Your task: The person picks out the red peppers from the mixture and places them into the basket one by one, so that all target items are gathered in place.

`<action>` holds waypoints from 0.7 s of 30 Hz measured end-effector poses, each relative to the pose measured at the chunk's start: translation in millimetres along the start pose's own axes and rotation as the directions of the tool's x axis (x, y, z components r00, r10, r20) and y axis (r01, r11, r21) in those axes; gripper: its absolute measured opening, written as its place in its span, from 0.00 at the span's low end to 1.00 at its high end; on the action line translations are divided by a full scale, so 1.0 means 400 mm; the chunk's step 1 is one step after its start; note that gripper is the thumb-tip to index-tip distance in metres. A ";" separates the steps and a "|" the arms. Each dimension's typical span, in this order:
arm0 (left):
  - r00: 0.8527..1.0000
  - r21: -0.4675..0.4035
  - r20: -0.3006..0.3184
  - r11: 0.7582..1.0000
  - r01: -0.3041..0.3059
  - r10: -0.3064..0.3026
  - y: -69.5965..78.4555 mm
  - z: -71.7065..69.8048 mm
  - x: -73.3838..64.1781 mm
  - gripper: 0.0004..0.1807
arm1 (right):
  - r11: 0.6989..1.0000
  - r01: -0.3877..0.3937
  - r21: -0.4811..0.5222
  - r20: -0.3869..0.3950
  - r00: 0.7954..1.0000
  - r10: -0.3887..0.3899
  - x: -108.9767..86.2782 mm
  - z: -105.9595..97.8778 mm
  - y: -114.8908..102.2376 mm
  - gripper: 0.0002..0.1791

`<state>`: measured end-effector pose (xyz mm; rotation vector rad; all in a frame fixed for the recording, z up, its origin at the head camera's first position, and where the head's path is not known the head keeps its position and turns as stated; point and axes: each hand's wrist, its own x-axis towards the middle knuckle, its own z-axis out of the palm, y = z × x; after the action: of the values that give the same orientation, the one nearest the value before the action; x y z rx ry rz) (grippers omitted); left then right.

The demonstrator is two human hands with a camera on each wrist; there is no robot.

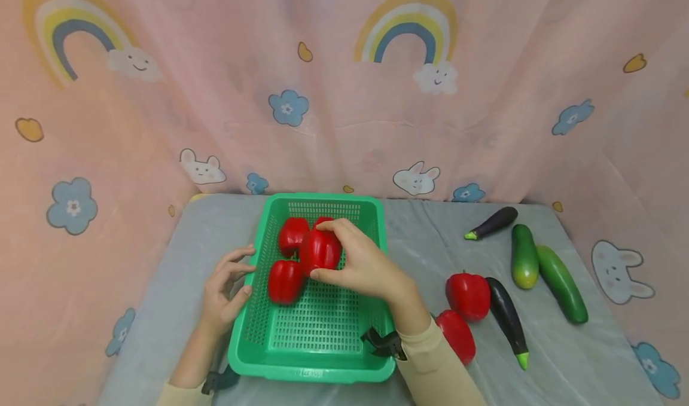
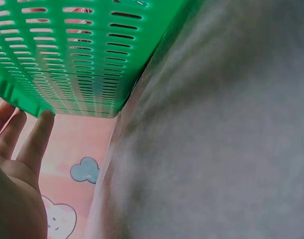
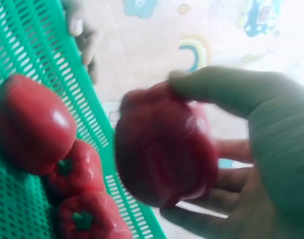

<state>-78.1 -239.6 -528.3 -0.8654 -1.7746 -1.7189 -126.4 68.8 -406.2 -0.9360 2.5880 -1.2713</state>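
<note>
A red bell pepper (image 1: 320, 252) is held by my right hand (image 1: 371, 269) over the green basket (image 1: 317, 375). In the right wrist view, thumb and fingers grip the held pepper (image 3: 164, 149) from opposite sides. Inside the basket are a red bell pepper (image 1: 293, 237) near the far left, another red pepper (image 1: 286, 282) nearer the left wall, and a third, mostly hidden behind the held one. My left hand (image 1: 223, 292) is at the basket's left rim. Its fingers (image 2: 36, 144) extend fairly straight against the rim in the left wrist view.
Right of the basket lie two red peppers (image 1: 468, 296), one partly behind my right sleeve. Farther right are a dark eggplant (image 1: 507, 316), another eggplant (image 1: 495, 222), a cucumber (image 1: 524, 256) and a longer green cucumber (image 1: 562, 283). A pink patterned curtain (image 1: 334, 149) hangs behind the grey-covered table (image 1: 430, 238).
</note>
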 end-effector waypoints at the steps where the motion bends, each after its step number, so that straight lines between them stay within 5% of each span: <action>1: 1.000 0.002 0.000 1.000 0.004 -0.004 0.001 -0.001 0.000 0.14 | 1.000 -0.006 0.003 0.009 1.000 0.006 -0.001 0.002 0.003 0.41; 21: 1.000 0.013 0.009 1.000 0.016 -0.016 0.002 -0.001 -0.001 0.13 | 0.998 -0.055 -0.023 0.135 0.989 0.057 -0.012 0.035 0.043 0.42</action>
<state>-77.3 -240.1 -528.1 -0.8573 -1.8016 -1.7143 -125.8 69.9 -429.0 -0.9123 2.5079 -1.1290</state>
